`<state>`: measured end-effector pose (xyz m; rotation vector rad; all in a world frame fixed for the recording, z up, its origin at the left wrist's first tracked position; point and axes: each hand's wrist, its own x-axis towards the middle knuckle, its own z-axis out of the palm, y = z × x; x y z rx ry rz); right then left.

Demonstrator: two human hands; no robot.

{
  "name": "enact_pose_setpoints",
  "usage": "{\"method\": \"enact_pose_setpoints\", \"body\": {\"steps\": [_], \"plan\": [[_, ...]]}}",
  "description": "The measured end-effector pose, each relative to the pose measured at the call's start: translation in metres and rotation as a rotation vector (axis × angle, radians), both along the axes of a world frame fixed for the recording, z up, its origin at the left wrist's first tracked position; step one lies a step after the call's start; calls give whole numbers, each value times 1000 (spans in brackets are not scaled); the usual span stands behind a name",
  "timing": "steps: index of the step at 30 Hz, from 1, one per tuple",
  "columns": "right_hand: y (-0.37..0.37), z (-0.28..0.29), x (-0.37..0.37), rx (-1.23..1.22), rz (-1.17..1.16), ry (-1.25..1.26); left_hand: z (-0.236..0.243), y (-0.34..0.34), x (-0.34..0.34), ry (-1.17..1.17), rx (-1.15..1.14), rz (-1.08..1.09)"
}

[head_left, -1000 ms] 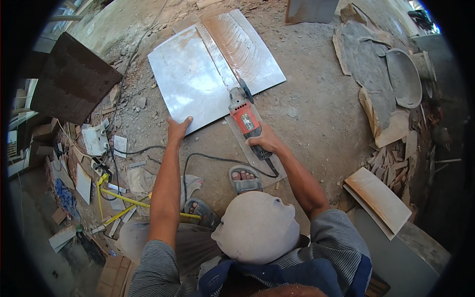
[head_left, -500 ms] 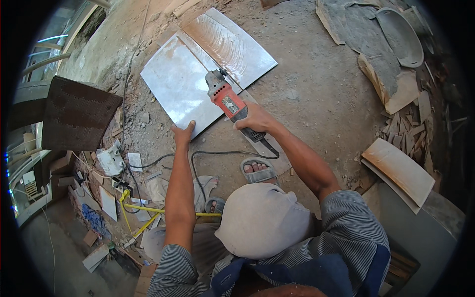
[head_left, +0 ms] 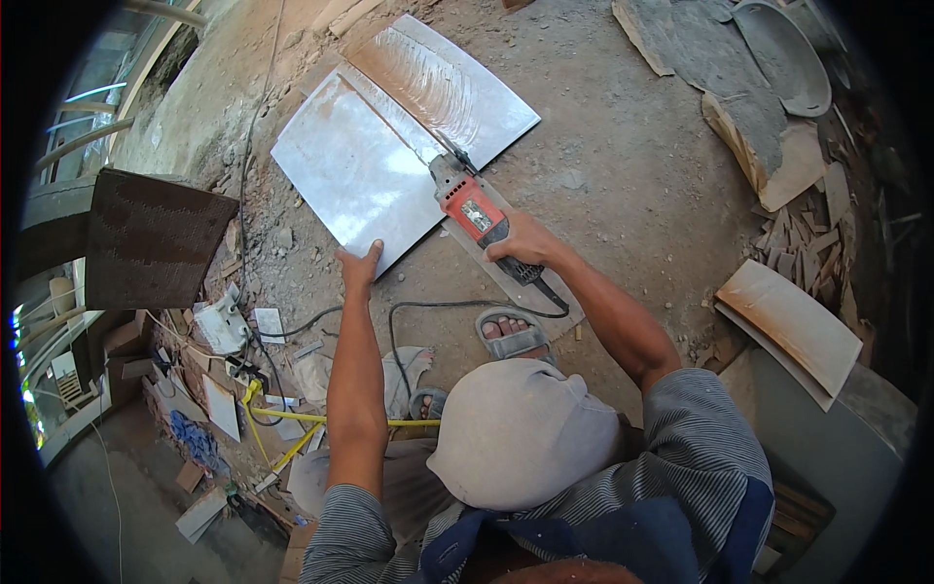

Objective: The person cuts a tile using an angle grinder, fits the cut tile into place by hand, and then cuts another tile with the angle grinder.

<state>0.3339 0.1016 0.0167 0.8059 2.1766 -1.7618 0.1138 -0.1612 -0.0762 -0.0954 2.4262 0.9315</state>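
Observation:
My right hand [head_left: 525,241] is closed around the black rear body of a red angle grinder [head_left: 474,209]. The grinder's head lies at the near end of a brown, dusty line across a glossy white tile [head_left: 336,156]; its disc is mostly hidden. Right of that line, brown dust fans out in streaks over the tile's surface. My left hand [head_left: 362,263] grips the tile's near left corner, thumb on top and the other fingers mostly hidden. From the grinder's rear a black cord [head_left: 467,303] loops left across the ground, past my sandalled feet.
A dark brown tile [head_left: 156,243] leans at the left, above a white electrical box [head_left: 224,326] and rubble. Yellow metal bars [head_left: 292,450] lie left of my knee. At the right are a dusty tile [head_left: 793,316], broken tile pieces [head_left: 803,243] and a grey basin [head_left: 786,63].
The grinder and my right hand have moved toward me and a little right along the line on the tile. My left hand stays at the tile's corner. The view has shifted slightly.

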Motion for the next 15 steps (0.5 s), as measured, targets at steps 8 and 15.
{"method": "enact_pose_setpoints", "body": {"steps": [8, 15], "plan": [[-1, 6, 0, -7, 8, -35, 4, 1, 2, 2, -13, -9], [-3, -4, 3, -24, -6, -37, 9, 5, 4, 13, -39, 3]]}}
